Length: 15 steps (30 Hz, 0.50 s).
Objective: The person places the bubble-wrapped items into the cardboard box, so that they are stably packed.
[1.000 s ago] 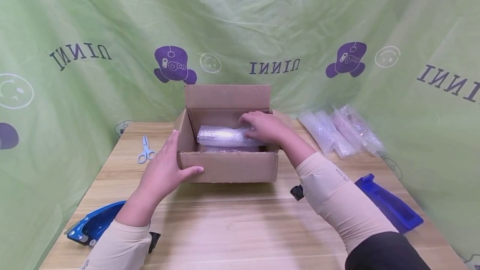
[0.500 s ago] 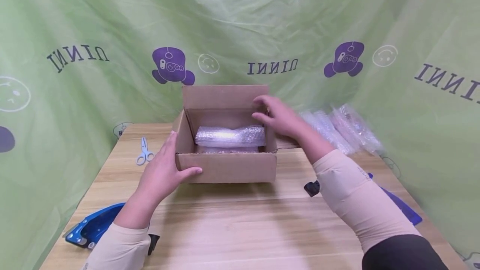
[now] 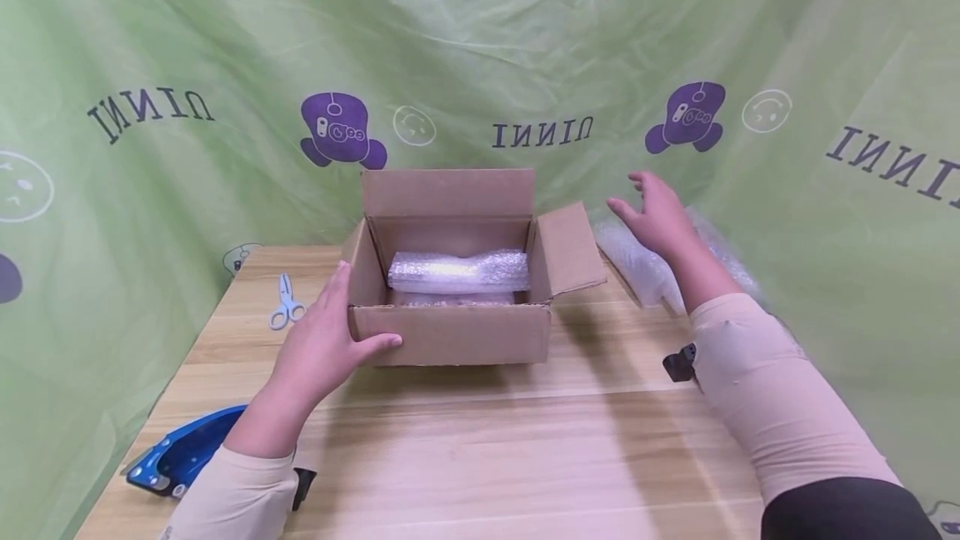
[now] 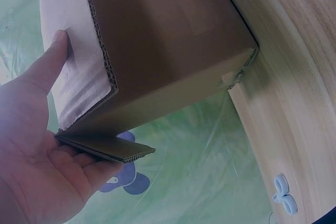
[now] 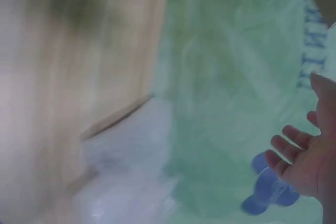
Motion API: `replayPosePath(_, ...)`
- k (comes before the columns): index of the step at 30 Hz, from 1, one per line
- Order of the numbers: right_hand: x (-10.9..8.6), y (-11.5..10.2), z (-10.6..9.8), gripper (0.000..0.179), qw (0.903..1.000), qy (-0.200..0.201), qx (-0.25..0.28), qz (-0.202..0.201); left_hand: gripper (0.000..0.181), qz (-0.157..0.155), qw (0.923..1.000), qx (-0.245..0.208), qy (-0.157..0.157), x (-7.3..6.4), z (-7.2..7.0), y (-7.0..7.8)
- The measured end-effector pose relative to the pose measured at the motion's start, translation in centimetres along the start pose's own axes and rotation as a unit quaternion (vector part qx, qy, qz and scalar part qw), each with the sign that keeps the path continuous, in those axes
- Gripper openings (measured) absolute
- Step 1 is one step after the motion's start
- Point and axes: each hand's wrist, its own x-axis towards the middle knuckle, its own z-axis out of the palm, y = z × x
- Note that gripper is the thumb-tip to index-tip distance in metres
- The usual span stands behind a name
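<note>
An opened cardboard box point(image 3: 450, 337) sits on the wooden table with its flaps folded outward. Inside lies a roll of bubble wrap point(image 3: 457, 272), over more wrapped material. My left hand point(image 3: 317, 344) grips the box's front left corner; in the left wrist view, its thumb is on one flap point(image 4: 86, 72) and the fingers are behind a smaller flap point(image 4: 107, 147). My right hand point(image 3: 662, 219) is raised beside the box's right flap point(image 3: 572, 248), fingers relaxed and holding nothing. It overlaps the bubble wrap pieces point(image 3: 637, 263) at the back right in the head view.
Light blue scissors point(image 3: 286, 311) lie left of the box. A blue tool with a metal edge point(image 3: 187, 452) is at the front left, partly behind my left forearm. A green printed cloth point(image 3: 450, 48) hangs around the table.
My right hand has left the bubble wrap roll inside the box, passed over the right edge and moved right toward the bubble wrap pieces. My left hand stays on the corner.
</note>
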Motion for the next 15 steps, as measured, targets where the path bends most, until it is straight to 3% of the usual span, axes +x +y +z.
replayPosePath(8,-0.6,5.1,2.0,0.082,0.9955,-0.037,-0.072,0.048,0.128,0.001,1.0,-0.002,0.003,0.0,0.2,-0.1)
replayPosePath(15,-1.2,8.2,4.4,0.088,0.9874,-0.094,-0.096,0.083,0.128,0.0,1.0,-0.002,0.004,0.0,0.2,-0.1)
